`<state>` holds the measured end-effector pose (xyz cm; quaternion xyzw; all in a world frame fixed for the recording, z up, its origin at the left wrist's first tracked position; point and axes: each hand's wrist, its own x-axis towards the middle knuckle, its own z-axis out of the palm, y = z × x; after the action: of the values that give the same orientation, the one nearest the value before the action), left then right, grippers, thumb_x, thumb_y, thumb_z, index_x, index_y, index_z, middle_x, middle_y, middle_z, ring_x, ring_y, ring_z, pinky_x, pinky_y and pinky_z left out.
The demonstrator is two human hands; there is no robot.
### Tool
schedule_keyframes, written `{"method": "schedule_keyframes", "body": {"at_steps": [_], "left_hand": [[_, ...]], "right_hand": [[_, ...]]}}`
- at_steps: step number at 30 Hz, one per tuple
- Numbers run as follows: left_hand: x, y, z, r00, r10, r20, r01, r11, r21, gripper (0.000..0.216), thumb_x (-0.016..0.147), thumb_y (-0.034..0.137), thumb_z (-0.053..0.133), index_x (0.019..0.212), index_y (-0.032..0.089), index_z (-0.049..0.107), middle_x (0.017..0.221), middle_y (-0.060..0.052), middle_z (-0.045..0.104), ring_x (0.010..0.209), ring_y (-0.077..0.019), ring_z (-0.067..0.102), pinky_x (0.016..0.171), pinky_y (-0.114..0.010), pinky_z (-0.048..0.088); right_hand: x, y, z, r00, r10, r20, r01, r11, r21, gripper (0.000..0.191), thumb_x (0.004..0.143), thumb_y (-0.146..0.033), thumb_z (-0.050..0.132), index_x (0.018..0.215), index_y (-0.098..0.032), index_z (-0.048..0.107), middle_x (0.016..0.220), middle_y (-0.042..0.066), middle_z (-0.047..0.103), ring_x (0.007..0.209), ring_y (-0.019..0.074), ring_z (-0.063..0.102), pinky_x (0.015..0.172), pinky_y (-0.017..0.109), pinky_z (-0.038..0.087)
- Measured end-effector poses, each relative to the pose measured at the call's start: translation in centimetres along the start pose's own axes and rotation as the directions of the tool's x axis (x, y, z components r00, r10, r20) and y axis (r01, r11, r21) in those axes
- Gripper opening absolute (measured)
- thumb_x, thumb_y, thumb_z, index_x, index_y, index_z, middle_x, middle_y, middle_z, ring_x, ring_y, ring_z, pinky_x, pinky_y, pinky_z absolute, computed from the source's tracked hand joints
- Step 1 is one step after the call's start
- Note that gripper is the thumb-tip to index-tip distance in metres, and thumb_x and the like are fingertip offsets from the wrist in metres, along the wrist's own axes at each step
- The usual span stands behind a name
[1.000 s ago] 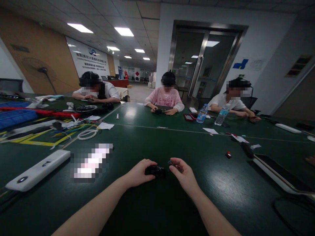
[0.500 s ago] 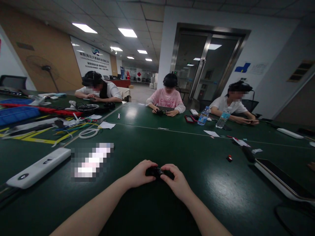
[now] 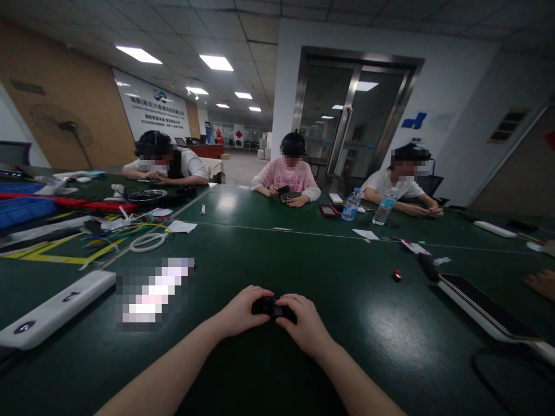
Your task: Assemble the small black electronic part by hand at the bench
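Observation:
Low over the near part of the dark green table (image 3: 347,358), a small black object (image 3: 273,309) is gripped from both sides; its kind is too dark to make out. My left hand (image 3: 243,312) is closed on its left end, thumb below and fingers above. On the right end, my right hand (image 3: 306,320) holds it in the same way, fingertips close to those of the left. Parts of the object are hidden behind the fingers. Left of my hands lies a blurred-out bright rectangle (image 3: 158,292).
A white power bank-like bar (image 3: 60,309) lies at left, a black-screened phone (image 3: 485,303) at right. A small red item (image 3: 396,275), two bottles (image 3: 384,209), cables (image 3: 150,241) and blue trays (image 3: 26,211) are around. Three people sit across; another hand (image 3: 541,283) shows at the right edge.
The camera view has shifted slightly, so the scene sits a little further left and lower. Both my hands keep hold of the black object. A hand shows more at the right edge.

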<state>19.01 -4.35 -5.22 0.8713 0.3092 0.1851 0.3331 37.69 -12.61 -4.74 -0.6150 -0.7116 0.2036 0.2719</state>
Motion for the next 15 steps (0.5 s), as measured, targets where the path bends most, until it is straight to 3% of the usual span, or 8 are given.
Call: {"method": "schedule_keyframes", "body": {"at_steps": [15], "left_hand": [[0.0,-0.4,0.3,0.999,0.031,-0.011,-0.031,0.999,0.022,0.05,0.069,0.027,0.068,0.116,0.022,0.053,0.112,-0.006,0.058,0.106,-0.0226,0.052,0.092,-0.036,0.041]], "right_hand": [[0.3,1.5,0.6,1.0,0.005,-0.029,-0.002,0.996,0.091,0.029,0.073,-0.024,0.062,0.1,-0.031,0.061,0.112,0.0,0.06,0.109,0.0217,0.051,0.097,0.041,0.035]]}}
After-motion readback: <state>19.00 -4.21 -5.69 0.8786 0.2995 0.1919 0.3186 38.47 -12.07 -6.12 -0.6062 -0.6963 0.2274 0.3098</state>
